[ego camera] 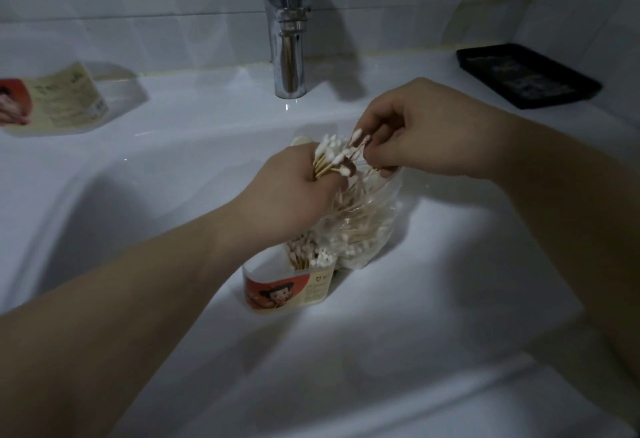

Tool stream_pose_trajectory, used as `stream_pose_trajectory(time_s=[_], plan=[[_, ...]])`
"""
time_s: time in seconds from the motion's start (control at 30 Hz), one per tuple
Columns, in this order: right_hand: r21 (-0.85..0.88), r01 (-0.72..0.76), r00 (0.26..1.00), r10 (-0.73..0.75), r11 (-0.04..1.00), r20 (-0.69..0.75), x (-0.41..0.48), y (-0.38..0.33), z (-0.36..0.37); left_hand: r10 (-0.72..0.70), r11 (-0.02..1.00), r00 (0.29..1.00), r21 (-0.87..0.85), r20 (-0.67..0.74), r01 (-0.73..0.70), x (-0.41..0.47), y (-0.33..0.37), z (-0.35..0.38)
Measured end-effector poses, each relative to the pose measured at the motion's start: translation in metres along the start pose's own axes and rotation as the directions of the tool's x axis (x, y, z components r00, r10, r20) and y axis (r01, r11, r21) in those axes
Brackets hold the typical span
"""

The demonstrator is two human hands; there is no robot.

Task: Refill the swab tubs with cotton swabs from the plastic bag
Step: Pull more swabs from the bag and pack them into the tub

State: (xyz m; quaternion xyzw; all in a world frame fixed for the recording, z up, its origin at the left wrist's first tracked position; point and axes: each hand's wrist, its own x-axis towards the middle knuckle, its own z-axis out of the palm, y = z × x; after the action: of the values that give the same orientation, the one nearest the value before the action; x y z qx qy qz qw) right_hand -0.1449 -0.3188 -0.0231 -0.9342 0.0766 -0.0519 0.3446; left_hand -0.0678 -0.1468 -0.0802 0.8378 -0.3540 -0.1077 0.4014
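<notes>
My left hand (291, 192) grips a bundle of cotton swabs (334, 157) with wooden sticks, their white tips pointing up and right. My right hand (415, 129) pinches a few swab tips at the top of that bundle. Just below the hands a clear plastic bag (367, 226) of swabs stands in the sink. Against the bag's near left side sits a swab tub (287, 290) with an orange cartoon label, partly filled with upright swabs. A second tub (65, 98) with the same label lies on its side on the sink ledge at far left.
The white sink basin (415, 333) surrounds the tub and bag. A chrome faucet (285, 32) rises behind the hands at the back ledge. A black tray (526, 74) rests on the ledge at back right. White tiled wall runs behind.
</notes>
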Motion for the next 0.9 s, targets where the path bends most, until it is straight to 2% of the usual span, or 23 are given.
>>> stream_pose_trajectory(time_s=[0.07,0.17,0.3,0.5,0.6,0.73,0.83,0.9], plan=[[-0.022,-0.008,1.000,0.008,1.000,0.003,0.000,0.001,0.000,0.006,1.000,1.000,-0.007,-0.027,-0.006,0.000,0.000,0.000],[-0.034,-0.019,1.000,0.019,0.999,0.014,-0.002,0.002,-0.001,-0.016,0.992,0.996,-0.124,-0.087,0.005,0.001,0.000,-0.001],[0.042,-0.002,1.000,0.003,0.999,-0.023,-0.002,-0.002,-0.001,-0.036,0.970,0.987,-0.244,-0.154,-0.003,0.004,0.000,-0.003],[0.188,0.157,0.971,-0.116,0.970,-0.211,-0.002,-0.007,-0.001,0.003,0.949,0.984,-0.309,-0.179,-0.059,0.003,0.001,0.000],[0.159,0.183,0.967,-0.148,0.970,-0.209,-0.003,-0.007,-0.002,0.014,0.947,0.978,-0.311,-0.210,-0.081,0.002,0.003,-0.001],[0.134,0.160,0.980,-0.141,0.978,-0.140,-0.002,-0.008,0.002,0.021,0.942,0.986,-0.326,-0.164,-0.074,0.001,0.001,0.001],[0.164,0.195,0.973,-0.170,0.967,-0.155,-0.001,-0.009,0.007,0.107,0.955,0.987,-0.264,-0.120,-0.135,0.000,0.001,0.002],[0.180,0.209,0.967,-0.176,0.961,-0.182,0.000,-0.009,0.009,0.123,0.922,0.990,-0.360,-0.068,-0.139,-0.002,0.002,0.002]])
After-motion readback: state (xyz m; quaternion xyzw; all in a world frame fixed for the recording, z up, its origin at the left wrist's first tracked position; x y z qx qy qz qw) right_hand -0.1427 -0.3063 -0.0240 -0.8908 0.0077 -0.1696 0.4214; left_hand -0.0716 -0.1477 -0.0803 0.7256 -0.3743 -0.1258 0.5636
